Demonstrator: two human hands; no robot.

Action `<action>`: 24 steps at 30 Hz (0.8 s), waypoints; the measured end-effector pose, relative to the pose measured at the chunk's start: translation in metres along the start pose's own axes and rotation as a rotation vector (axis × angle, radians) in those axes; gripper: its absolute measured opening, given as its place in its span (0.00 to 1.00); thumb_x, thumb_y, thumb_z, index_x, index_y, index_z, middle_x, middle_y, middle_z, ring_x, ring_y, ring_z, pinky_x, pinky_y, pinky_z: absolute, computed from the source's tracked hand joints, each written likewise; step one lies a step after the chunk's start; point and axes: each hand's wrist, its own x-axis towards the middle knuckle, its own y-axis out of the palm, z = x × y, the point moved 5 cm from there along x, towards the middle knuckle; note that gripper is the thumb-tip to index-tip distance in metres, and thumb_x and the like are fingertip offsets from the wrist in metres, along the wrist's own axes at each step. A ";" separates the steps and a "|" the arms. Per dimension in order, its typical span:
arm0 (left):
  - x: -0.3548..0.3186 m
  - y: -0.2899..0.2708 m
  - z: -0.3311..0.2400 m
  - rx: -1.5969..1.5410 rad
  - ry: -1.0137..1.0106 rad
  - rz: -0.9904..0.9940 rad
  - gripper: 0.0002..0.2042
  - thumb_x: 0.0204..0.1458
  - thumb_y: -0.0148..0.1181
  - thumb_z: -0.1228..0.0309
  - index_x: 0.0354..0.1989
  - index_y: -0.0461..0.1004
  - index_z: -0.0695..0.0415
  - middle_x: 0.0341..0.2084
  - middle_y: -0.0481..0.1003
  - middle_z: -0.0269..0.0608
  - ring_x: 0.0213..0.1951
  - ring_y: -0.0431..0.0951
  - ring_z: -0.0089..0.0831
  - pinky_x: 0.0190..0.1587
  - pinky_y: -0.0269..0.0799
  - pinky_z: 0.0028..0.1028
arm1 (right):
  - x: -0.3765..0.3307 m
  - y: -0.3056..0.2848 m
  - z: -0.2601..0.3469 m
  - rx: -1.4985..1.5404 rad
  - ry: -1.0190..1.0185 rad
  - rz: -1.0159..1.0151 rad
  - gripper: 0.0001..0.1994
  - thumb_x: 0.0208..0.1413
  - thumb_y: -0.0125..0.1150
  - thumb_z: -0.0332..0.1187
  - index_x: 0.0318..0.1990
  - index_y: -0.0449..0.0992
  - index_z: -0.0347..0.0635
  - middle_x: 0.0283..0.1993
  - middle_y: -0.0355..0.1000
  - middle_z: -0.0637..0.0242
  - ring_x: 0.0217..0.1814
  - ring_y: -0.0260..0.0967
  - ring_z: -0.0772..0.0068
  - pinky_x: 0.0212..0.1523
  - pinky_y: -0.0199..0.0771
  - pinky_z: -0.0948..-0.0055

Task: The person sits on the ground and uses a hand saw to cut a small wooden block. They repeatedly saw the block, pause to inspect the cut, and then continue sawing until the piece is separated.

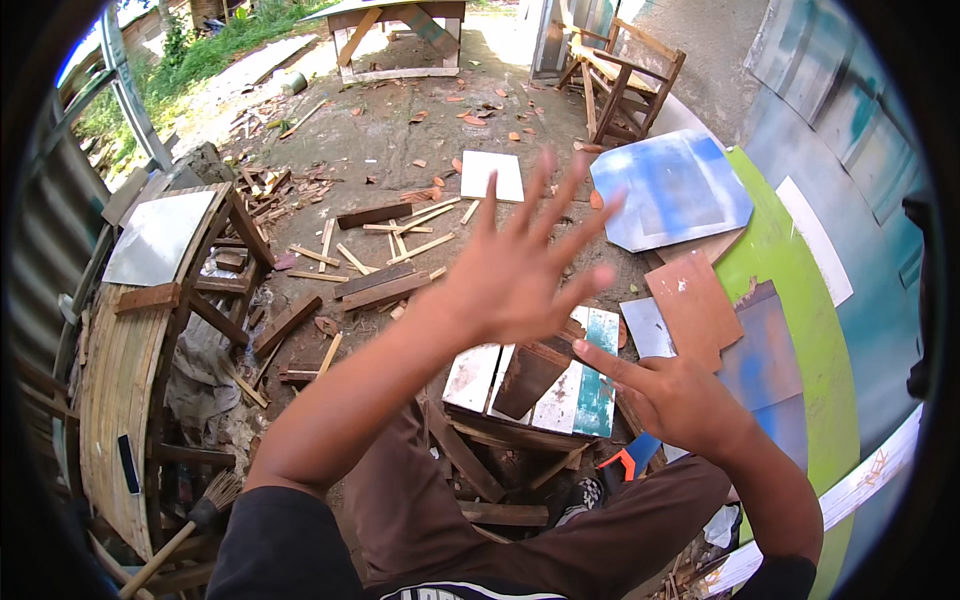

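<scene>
My left hand (525,265) is raised in front of me with its fingers spread wide and slightly blurred, holding nothing. My right hand (685,400) points its index finger toward the area just below my left hand, while its other fingers curl in; no object shows in it. Below both hands stands a low wooden stool (465,385) topped with white and teal slats. A brown wood block (530,380) rests on it, its upper end near my right fingertip. Beside the stool, under my right hand, is an orange and blue tool handle (630,457), perhaps a saw's.
Wood strips (420,245) and offcuts litter the ground ahead. At left stands a slatted bench (125,370) with a white panel (160,235) and a brush (210,500) beside it. Painted boards (670,190) lie at right, near a wooden chair (625,75). A table (400,20) stands far ahead.
</scene>
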 end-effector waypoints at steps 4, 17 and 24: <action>0.001 0.024 -0.009 0.208 0.079 0.019 0.36 0.72 0.22 0.32 0.86 0.39 0.27 0.86 0.30 0.44 0.84 0.22 0.53 0.79 0.16 0.67 | 0.000 -0.002 0.000 0.060 0.012 0.045 0.38 0.64 0.62 0.25 0.80 0.65 0.68 0.28 0.74 0.54 0.28 0.75 0.50 0.35 0.77 0.54; 0.000 0.033 -0.011 0.204 0.076 0.147 0.37 0.72 0.20 0.32 0.86 0.37 0.29 0.86 0.30 0.42 0.84 0.25 0.53 0.79 0.16 0.69 | 0.000 0.006 -0.006 0.108 0.002 0.047 0.34 0.68 0.62 0.29 0.80 0.65 0.68 0.27 0.75 0.54 0.29 0.77 0.49 0.35 0.77 0.53; -0.011 -0.053 -0.001 0.116 0.109 -0.629 0.37 0.72 0.21 0.33 0.86 0.38 0.29 0.86 0.31 0.46 0.84 0.25 0.54 0.80 0.16 0.63 | -0.001 0.005 0.001 0.065 -0.020 0.006 0.35 0.67 0.61 0.27 0.80 0.65 0.69 0.28 0.74 0.55 0.30 0.77 0.52 0.35 0.76 0.54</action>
